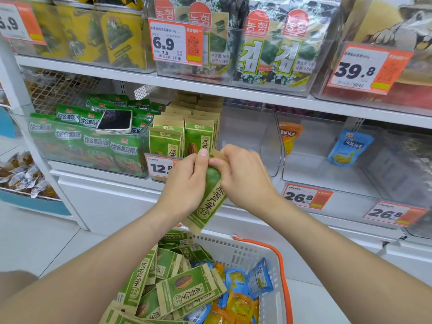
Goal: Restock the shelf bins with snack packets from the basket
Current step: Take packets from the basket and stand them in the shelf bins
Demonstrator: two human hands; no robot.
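Green-and-kraft seed packet [211,197] is up between the basket [236,251] and the shelf, just in front of the middle bin [247,139], tilted, lower end pointing down at the basket. Left hand [187,181] has its fingers curled round the packet's upper left side, thumb on top. Right hand [243,174] pinches the kraft top flap.

Step in hand, as I read it: one packet is picked and is being squared up before shelving. Next move calls for turning it upright, face out, and slotting it in beside the standing seed packets [198,139] without tipping the front row.

Containers:
- Middle bin: matching seed packets stand in rows on its left. The right part is bare, possibly a separate bin; the clear walls are hard to read.
- Left bin [46,155]: packed with green crisp bags [93,141], with a phone [115,121] lying on top.
- Right bin [311,169]: only an orange pouch [291,136] and a blue pouch [350,148], well apart.
- Basket: a heap of loose seed packets [187,288], with blue pouches [259,277] and yellow-orange pouches [238,307] on the right side.
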